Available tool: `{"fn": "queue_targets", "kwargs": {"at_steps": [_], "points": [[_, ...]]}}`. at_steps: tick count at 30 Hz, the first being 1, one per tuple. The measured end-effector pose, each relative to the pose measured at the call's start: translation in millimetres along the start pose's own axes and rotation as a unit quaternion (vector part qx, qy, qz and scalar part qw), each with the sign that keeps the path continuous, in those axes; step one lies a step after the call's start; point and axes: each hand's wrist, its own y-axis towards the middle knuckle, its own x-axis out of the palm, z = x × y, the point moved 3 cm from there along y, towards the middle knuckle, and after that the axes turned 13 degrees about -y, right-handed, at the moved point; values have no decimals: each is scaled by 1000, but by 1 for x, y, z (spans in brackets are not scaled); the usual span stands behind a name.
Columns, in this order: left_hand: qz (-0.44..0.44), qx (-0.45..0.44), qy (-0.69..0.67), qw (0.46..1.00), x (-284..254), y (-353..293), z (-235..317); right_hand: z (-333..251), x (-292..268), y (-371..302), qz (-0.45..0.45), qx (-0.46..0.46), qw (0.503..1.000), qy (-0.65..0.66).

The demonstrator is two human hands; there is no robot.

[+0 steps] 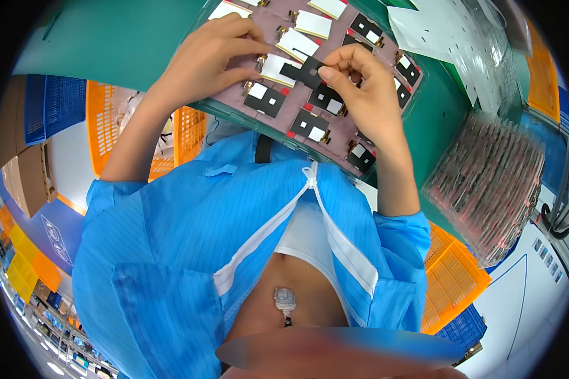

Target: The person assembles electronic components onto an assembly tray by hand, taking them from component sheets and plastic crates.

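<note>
A pink-lined tray [269,120] lies in front of me, bearing several small flat white parts with gold flex tabs. Some of those parts have black cut-out pieces on them. My right hand [363,82] pinches a thin black cut-out piece [308,71] between thumb and forefinger. Its left end overlaps a white part [274,68] in the tray. My left hand [218,57] lies over the tray's left side, thumb and forefinger apart beside that part's gold tab. Whether those fingertips press on the part I cannot tell. Another part with a black piece [265,100] sits below the left thumb.
The tray rests on a green mat [133,44]. White perforated sheets [446,38] lie at the far right, with a tall stack of clear trays [490,183] nearer. Orange baskets [101,126] [452,278] stand on both sides, and a blue basket [54,107] at the left.
</note>
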Motion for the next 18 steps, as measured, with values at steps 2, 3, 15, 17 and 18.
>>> {"fn": "queue_targets", "kwargs": {"at_steps": [2, 3, 15, 17, 18], "points": [[6, 14, -2, 1000, 2, -1, -3, 1, 6, -1, 28, 4, 999, -22], [9, 29, -1, 1000, 3, -1, -3, 0, 8, -1, 25, 7, 999, -24], [7, 31, -47, 998, -8, 8, 9, -7, 23, 5, 16, -1, 997, -79], [100, 173, -100, 975, 11, 6, -21, -7, 26, 6, 11, -1, 997, -71], [185, 315, -149, 919, 10, 6, -18, -5, 27, 7, 13, 1, 998, -63]]}}
